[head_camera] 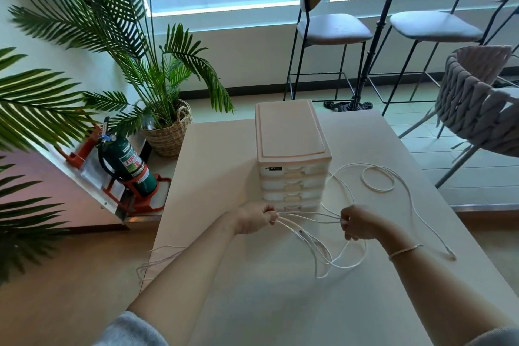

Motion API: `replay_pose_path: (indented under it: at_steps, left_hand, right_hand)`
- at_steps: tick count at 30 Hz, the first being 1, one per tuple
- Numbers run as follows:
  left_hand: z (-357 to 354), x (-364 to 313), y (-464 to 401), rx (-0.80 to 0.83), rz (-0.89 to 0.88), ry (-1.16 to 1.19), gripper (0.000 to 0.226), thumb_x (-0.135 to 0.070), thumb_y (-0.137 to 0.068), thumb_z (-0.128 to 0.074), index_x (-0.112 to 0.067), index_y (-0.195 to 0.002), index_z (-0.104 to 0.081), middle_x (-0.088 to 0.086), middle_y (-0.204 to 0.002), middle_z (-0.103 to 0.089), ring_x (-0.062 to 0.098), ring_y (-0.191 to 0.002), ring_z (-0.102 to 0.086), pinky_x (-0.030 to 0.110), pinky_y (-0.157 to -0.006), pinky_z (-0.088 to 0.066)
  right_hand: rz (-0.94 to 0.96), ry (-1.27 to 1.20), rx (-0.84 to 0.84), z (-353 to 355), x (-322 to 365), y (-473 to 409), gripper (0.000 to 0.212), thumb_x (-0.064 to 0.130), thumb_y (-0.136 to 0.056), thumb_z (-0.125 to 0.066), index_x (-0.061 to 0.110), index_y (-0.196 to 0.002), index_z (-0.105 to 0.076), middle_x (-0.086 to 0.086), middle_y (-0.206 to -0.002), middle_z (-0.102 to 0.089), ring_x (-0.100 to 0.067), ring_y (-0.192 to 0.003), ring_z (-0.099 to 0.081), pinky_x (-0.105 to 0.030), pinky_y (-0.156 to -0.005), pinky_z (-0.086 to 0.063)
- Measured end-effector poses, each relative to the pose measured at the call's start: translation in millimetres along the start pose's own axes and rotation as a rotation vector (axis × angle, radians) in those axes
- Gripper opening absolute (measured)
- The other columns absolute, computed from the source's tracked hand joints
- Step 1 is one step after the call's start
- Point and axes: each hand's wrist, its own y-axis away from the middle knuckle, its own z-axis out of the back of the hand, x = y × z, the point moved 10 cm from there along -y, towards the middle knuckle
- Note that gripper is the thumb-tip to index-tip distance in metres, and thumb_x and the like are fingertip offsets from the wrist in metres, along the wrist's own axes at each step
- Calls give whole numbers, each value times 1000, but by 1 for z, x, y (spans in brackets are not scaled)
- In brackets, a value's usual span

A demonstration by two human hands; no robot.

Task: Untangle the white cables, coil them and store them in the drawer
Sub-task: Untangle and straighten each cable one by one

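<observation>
- Head view, worktop: pale, broad, w/ plenty of bare surface in front of the person. Best to lay the strands flat there rather than work them in the air.
- Drawer unit: stacked drawers, all closed, standing just behind both hands. One drawer has to be pulled out before anything is stored, so not yet.
- White cables: loose loops fall between the hands onto the worktop. A small ring lies to the right of the unit, and a long run ends in a plug near the right edge. Thin strands also trail off the left edge.
- Left hand: fingers curled tight round a bunch of strands, so it serves as the anchor.
- Right hand: pinching strands stretched taut across from the left hand.
- Judgement: still untangling. Ease the tension, follow one free end (the plug) back thru the loops, and don't yank, since knots would likely tighten. Coil each cable separately afterwards.
</observation>
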Motion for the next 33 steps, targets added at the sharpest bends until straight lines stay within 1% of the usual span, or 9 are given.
replay_pose_path:
  at_steps: [2,4,6,8,11,16,21,27,33]
  left_hand:
    - [-1,-2,1,11,-9,-5,18,-23,-98,-44,-18,-84,-54,-7,-65,-43,5,-58,-36,16,-52,-30]
    - [-5,-6,1,27,-23,-36,18,-22,-99,-43,-17,-85,-54,-7,-65,-42,4,-58,-36,12,-50,-29]
    - [-9,-11,-1,39,-32,-54,20,-22,-99,-43,-19,-81,-53,-6,-65,-42,4,-58,-35,10,-47,-29]
    - [-9,-13,-2,37,-35,-51,20,-21,-99,-44,-19,-82,-54,-6,-65,-43,3,-58,-36,8,-47,-30]
    - [-4,-10,-1,13,-16,-2,19,-23,-99,-43,-13,-96,-59,-10,-65,-43,2,-58,-36,6,-45,-30]
    - [-3,-6,0,24,-13,81,15,-23,-99,-43,-16,-89,-52,-10,-67,-44,1,-60,-38,4,-47,-31]
    - [-4,-8,-2,29,-9,84,16,-24,-99,-43,-18,-87,-52,-11,-68,-44,1,-62,-39,6,-49,-33]
    - [5,7,-10,-55,44,107,16,-26,-98,-44,-18,-89,-54,-7,-68,-43,6,-59,-37,20,-53,-30]
    - [-11,-4,-7,29,-23,201,20,-26,-99,-42,-24,-87,-58,-5,-64,-40,6,-58,-35,19,-55,-29]
  right_hand:
    - [19,61,59,-9,6,0,19,5,-77,-51,13,-85,-67,-7,-105,-70,-17,-80,-60,-22,-66,-46]
    - [84,-263,65,-11,24,-3,30,-2,-75,-55,11,-100,-65,-7,-108,-66,-18,-86,-56,-22,-70,-45]
    - [192,-708,32,-4,54,2,22,-7,-81,-56,12,-90,-64,-7,-92,-64,-19,-82,-53,-26,-76,-43]
    - [269,-835,47,-4,79,8,15,8,-93,-51,7,-85,-64,-7,-81,-61,-18,-75,-54,-26,-75,-44]
    - [287,-802,167,-28,98,14,36,23,-101,-34,3,-82,-58,-11,-70,-54,-17,-61,-50,-23,-60,-43]
    - [342,-722,68,-23,105,13,30,19,-101,-35,0,-106,-59,2,-80,-52,0,-66,-44,-3,-56,-37]
    - [328,-815,186,-34,111,17,28,20,-102,-30,4,-91,-50,-10,-66,-56,-9,-44,-52,-22,-51,-43]
    - [218,-763,251,-36,92,14,37,32,-101,-31,13,-80,-56,2,-56,-33,-5,-38,-25,-16,-40,-22]
    - [156,-833,-28,-4,72,1,36,24,-99,-43,15,-67,-55,3,-56,-38,-3,-39,-30,-15,-39,-23]
